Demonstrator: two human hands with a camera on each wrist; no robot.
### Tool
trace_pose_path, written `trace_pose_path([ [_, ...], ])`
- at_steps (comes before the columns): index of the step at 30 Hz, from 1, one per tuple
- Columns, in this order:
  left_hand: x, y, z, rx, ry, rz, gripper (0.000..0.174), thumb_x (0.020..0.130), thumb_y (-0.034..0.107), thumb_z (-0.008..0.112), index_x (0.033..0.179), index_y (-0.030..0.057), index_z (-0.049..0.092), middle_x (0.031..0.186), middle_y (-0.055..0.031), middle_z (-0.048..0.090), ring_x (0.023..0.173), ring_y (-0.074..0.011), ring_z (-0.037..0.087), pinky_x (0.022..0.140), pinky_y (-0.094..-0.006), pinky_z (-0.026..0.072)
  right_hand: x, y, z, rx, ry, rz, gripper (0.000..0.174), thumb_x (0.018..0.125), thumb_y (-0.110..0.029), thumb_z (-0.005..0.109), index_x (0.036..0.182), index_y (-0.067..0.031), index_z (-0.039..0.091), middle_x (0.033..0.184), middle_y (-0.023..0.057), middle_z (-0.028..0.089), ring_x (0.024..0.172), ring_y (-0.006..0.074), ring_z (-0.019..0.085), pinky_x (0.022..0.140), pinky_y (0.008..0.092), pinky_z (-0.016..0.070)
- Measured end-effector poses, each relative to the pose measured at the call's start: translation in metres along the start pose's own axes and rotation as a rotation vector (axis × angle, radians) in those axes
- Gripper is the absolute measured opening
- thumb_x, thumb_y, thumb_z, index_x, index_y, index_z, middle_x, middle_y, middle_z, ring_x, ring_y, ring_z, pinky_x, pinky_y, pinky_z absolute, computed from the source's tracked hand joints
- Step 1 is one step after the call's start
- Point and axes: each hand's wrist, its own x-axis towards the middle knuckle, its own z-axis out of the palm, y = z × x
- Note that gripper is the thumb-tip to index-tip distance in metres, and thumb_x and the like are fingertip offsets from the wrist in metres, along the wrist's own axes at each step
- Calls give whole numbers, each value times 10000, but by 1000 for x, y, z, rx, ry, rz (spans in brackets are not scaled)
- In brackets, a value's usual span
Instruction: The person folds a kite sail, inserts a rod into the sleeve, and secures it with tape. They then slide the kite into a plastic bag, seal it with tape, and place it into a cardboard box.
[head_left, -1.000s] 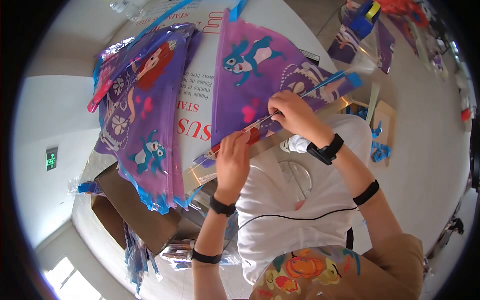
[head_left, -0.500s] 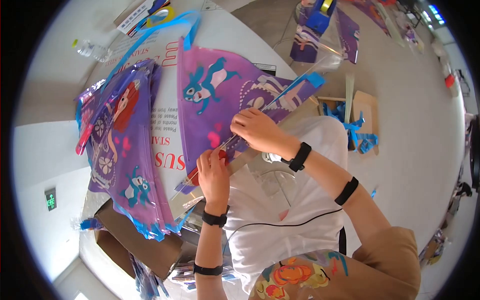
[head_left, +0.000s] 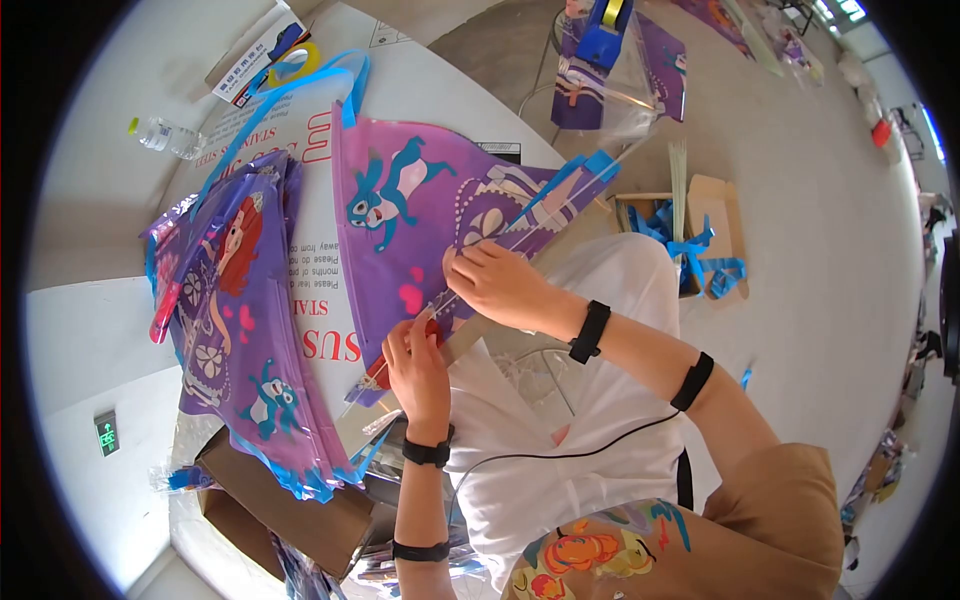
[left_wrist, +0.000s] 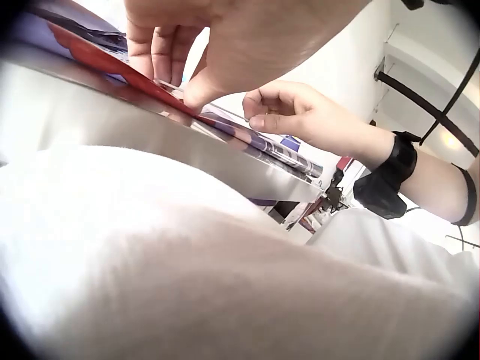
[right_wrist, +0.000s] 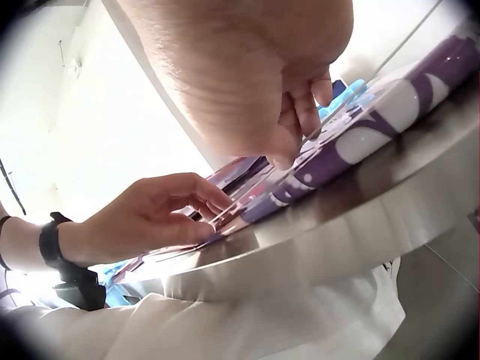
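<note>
Overlapping glossy plastic (head_left: 375, 265), left hand (head_left: 417, 372) and right hand (head_left: 503, 287) pinch a thin rod (head_left: 438, 301)

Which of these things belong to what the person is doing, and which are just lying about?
In the job:
left hand
right hand
printed sheet
thin rod by its edge

Apparently just lying about:
piled sheets
yellow roll
tape dispenser
bottle
</note>
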Motion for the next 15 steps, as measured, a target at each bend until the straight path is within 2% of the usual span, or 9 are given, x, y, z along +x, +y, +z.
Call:
trace_pose_path([
  [4,-3,-2,2,10,13,7,307,818,17,686,1115,56,619,1102,-95,584,976,-301,584,766,-401,536,-6,-4,5,81,-30,97,240,787,-130,608,999,-18,622,963,66,593,939,205,572,842,329,443],
  [7,-4,-2,4,63,16,12,266,821,22,678,1078,56,619,1094,-88,596,964,-298,593,764,-398,538,-8,-7,7,223,30,200,211,742,-46,666,944,-65,607,927,54,567,923,240,564,822,360,453],
  [10,-1,2,1,135,26,30,230,815,4,676,1031,60,617,1088,-87,597,995,-304,590,792,-410,531,-9,-4,11,386,71,254,195,737,-26,690,908,-76,612,899,60,578,912,276,571,816,387,457],
  [13,-1,1,5,116,11,3,223,815,-1,672,1024,52,615,1068,-90,592,995,-301,589,769,-408,540,-9,13,11,673,32,349,177,748,-26,702,895,-82,620,871,69,592,885,306,573,803,405,462],
  [14,-1,1,5,100,6,-2,222,815,-2,670,1023,52,615,1065,-88,589,996,-300,588,763,-408,542,-10,23,9,643,143,349,185,750,-12,711,900,-78,624,892,80,618,892,318,582,796,412,467],
  [15,0,2,3,83,2,-7,222,814,-4,669,1022,52,615,1061,-86,586,998,-298,588,757,-408,543,-10,40,2,600,66,376,183,751,2,713,893,-79,630,905,77,635,923,314,594,806,414,473],
])
